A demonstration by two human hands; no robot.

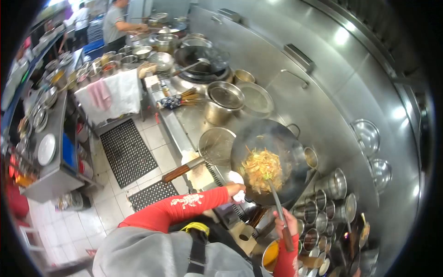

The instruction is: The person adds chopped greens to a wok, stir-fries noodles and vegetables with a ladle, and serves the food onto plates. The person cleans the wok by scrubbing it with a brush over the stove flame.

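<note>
A dark wok [293,152] stands tilted on the range, with a heap of shredded, yellow-orange food [261,167] and faint steam in it. My left hand [236,190] is closed around a folded white cloth [236,179] at the wok's near-left edge; the cloth hides whatever part of the wok lies under it. Fingers of my right hand [287,223] wrap the wooden handle of a long metal wok utensil [277,201]. Its far end reaches into the food, so its head is hidden. Both my forearms wear red sleeves.
Left of the wok lies a wooden-handled strainer [217,147]. Beyond it are a lidless pot [224,98], a bamboo brush [187,98] and a second wok [196,60]. Several metal containers [321,198] crowd the right. Another person [114,25] works at the far end.
</note>
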